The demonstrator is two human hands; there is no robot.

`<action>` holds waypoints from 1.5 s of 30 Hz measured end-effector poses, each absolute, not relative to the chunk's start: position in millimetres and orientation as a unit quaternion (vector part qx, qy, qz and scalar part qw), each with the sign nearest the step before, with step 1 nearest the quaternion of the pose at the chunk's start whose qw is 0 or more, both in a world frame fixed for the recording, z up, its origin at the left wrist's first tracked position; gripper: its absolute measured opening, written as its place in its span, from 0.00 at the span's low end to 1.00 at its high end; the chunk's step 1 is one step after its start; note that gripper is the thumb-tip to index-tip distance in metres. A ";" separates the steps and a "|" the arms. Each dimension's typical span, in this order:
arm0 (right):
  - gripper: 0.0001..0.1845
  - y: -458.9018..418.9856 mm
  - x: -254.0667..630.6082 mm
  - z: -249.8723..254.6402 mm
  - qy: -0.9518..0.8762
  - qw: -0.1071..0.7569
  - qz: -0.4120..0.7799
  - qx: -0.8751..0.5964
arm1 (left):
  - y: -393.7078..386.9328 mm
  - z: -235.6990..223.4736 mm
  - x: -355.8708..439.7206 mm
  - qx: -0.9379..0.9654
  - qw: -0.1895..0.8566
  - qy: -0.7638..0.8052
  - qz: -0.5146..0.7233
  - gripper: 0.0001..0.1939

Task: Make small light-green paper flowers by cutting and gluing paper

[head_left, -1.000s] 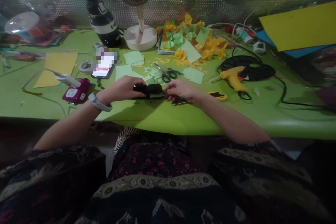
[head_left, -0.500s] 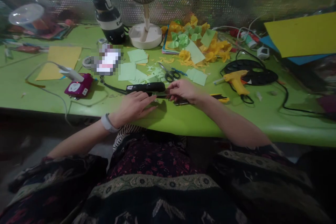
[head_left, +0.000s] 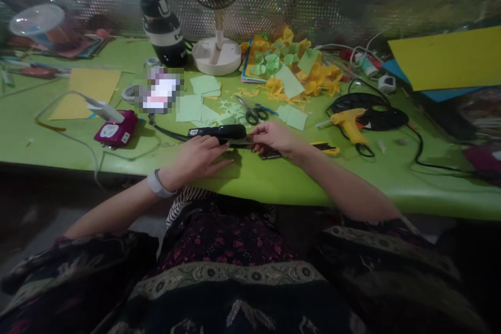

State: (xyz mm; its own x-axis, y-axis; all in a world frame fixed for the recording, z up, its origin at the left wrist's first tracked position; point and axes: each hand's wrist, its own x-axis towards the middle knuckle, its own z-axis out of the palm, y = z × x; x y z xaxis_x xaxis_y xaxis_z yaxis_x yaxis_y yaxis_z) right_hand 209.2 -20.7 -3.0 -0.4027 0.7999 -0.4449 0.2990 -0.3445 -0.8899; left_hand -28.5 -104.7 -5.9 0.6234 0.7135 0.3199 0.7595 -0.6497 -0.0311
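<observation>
A black stapler [head_left: 225, 131] lies lengthwise near the table's front edge, its upper arm apart from the base at the right end. My left hand [head_left: 198, 159] rests along its near side, fingers stretched and thumb apart, the fingertips touching it. At the stapler's right end, my right hand [head_left: 274, 137] has thumb and fingers pinched together. A thin pale piece [head_left: 241, 142] shows between those fingertips and the stapler; what it is I cannot make out. Beneath the right hand lies a dark flat object [head_left: 270, 155], partly covered, with a yellow-and-black cutter [head_left: 327, 148] beside the wrist.
Scissors [head_left: 252, 112] and green paper scraps [head_left: 230, 115] lie beyond the stapler. Folded orange and green paper [head_left: 270, 62] is heaped farther back, by a fan base [head_left: 217, 57]. A yellow glue gun [head_left: 351, 124] is at right; a purple plug adapter [head_left: 117, 130] and a phone [head_left: 158, 96] at left.
My left hand has let go of the stapler's top and come down to its near side, fingers spread. The right hand keeps its pinch at the stapler's right end.
</observation>
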 end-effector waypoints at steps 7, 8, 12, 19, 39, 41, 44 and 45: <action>0.10 -16.3 210.8 -5.8 -0.546 0.195 0.639 -0.505 | -58.3 38.1 -36.0 -0.807 -0.013 -0.488 -0.334 0.15; 0.10 -15.8 211.1 -6.3 -0.550 0.194 0.636 -0.505 | -45.4 41.1 -32.7 -0.799 -0.039 -0.499 -0.333 0.15; 0.11 -15.3 211.1 -7.2 -0.558 0.196 0.627 -0.508 | -2.5 42.5 -8.5 -0.777 -0.119 -0.582 -0.208 0.25; 0.09 -16.8 207.5 -4.2 -0.563 0.200 0.622 -0.507 | -8.4 40.8 25.3 -0.756 -0.121 -0.643 -0.018 0.43; 0.11 -18.8 205.1 1.0 -0.578 0.207 0.615 -0.494 | -8.7 16.5 33.4 -0.778 -0.107 -0.617 -0.048 0.38; 0.11 -18.3 205.8 0.6 -0.580 0.206 0.613 -0.496 | -8.0 14.4 34.2 -0.779 -0.111 -0.615 -0.051 0.38; 0.11 -18.5 206.8 0.6 -0.581 0.204 0.607 -0.502 | -4.0 11.7 34.5 -0.772 -0.119 -0.623 -0.042 0.37; 0.11 -18.7 207.0 0.8 -0.583 0.202 0.606 -0.503 | -2.6 10.8 34.4 -0.770 -0.121 -0.625 -0.040 0.37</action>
State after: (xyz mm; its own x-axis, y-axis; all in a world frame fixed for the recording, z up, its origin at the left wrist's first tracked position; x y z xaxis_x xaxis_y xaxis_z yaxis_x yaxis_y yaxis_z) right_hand 207.0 -18.7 0.8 -0.4129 0.8305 -0.3739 0.3420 -0.2391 -0.9088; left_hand 34.4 -2.6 10.8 0.2151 0.9724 -0.0902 0.9532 -0.1890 0.2362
